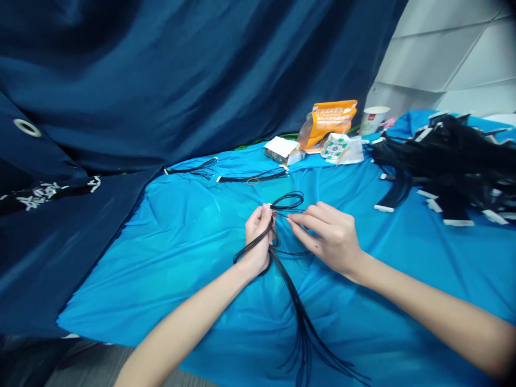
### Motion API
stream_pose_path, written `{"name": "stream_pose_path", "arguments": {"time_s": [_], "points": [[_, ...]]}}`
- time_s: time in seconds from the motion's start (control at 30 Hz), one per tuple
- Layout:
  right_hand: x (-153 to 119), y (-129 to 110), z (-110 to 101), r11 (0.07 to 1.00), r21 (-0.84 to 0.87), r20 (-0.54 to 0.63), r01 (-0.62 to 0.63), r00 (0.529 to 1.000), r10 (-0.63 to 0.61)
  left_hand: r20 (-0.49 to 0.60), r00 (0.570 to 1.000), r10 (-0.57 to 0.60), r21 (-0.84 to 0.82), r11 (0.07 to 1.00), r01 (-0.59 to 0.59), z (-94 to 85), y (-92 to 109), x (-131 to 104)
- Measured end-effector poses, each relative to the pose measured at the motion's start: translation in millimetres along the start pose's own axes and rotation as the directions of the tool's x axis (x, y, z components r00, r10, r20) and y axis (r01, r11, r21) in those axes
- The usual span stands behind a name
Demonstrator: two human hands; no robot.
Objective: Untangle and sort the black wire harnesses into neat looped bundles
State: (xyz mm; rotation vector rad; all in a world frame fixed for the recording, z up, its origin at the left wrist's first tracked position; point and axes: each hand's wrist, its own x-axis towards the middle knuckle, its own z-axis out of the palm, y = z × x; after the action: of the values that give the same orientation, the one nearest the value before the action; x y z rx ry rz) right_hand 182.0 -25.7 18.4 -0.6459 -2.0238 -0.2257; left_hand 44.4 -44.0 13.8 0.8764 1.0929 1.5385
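In the middle of the head view, my left hand (pixel 258 239) is closed around a bundle of thin black wires (pixel 296 301), near a small white connector at its fingertips. Some wires loop over the left wrist, and a smaller loop stands out above the fingers. The loose ends fan out downward over the blue cloth. Just right of it, my right hand (pixel 328 234) pinches a thin black wire between thumb and forefinger. Its other fingers are curled. The far end of that wire at the connector is too small to make out.
A large pile of black wire bundles with white connectors (pixel 447 166) lies at the right. Behind stand an orange pouch (pixel 332 121), a small box (pixel 284 150), a white packet (pixel 341 149) and a paper cup (pixel 373 119). Two wire bundles (pixel 253 177) (pixel 193 169) lie near the dark curtain (pixel 181 70).
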Motion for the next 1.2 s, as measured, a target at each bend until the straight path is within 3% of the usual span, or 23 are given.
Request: {"name": "stream_pose_path", "arguments": {"time_s": [0.93,1.2], "points": [[-0.7,-0.1,-1.0,0.999,-0.039,0.019,-0.009,1.0,0.01,-0.027,1.0,-0.004,0.056,0.998,0.006,0.1,0.0,0.1],[1.4,-3.4,-2.8,0.983,-0.168,-0.036,0.074,0.996,-0.081,0.029,1.0,-0.004,0.124,0.992,0.0,-0.9,-3.3,0.0]]}}
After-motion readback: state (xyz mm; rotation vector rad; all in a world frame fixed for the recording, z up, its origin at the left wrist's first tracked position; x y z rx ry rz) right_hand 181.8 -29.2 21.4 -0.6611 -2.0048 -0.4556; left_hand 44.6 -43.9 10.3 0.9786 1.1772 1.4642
